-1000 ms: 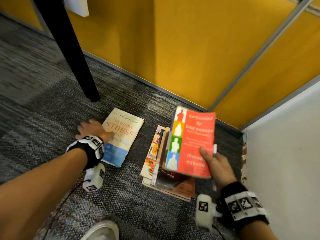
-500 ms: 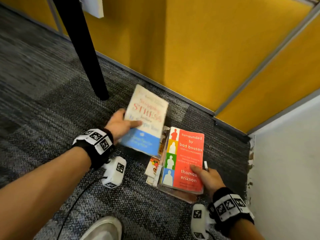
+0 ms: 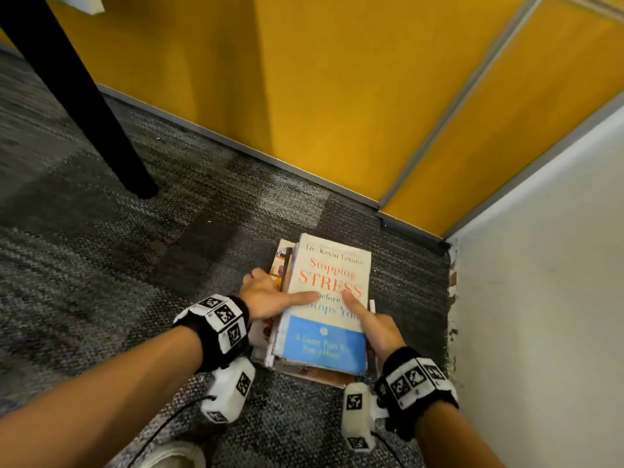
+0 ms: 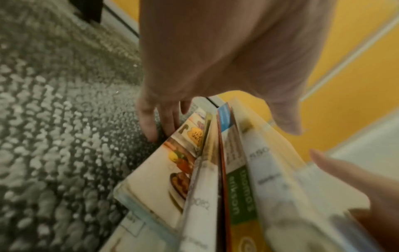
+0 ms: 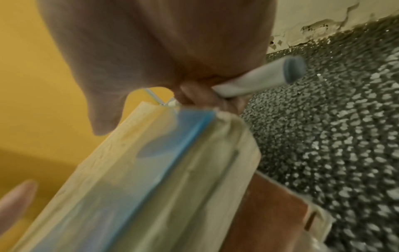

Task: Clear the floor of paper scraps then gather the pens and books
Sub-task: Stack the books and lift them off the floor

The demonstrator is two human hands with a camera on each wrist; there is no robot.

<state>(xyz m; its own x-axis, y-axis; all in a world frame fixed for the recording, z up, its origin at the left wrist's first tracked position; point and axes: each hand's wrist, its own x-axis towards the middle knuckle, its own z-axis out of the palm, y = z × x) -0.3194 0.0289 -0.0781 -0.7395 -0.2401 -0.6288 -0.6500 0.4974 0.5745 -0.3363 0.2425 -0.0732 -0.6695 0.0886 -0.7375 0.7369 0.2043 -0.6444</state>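
A stack of books (image 3: pixel 279 265) lies on the grey carpet near the corner. On top is the cream and blue "Stopping Stress" book (image 3: pixel 324 346). My left hand (image 3: pixel 270 293) lays its thumb on that cover, and its straight fingers (image 4: pixel 151 126) reach down the stack's left side (image 4: pixel 194 170) to the carpet. My right hand (image 3: pixel 363 320) rests its thumb on the cover's right part, with the other fingers curled round a white pen (image 3: pixel 372 305). The right wrist view shows the pen (image 5: pixel 259 80) sticking out beside the top book (image 5: pixel 140 170). A red book's spine (image 4: pixel 239 196) shows under the top one.
A black table leg (image 3: pixel 84 106) stands on the carpet at the far left. Yellow partition panels (image 3: pixel 337 96) close off the back, and a white wall (image 3: pixel 540 298) with chipped paint runs along the right. My shoe (image 3: pixel 172 456) is at the bottom edge.
My left hand carried the Stress book to the right and laid it on the stack. My right hand set the red book down there first and now has its thumb on the new top cover.
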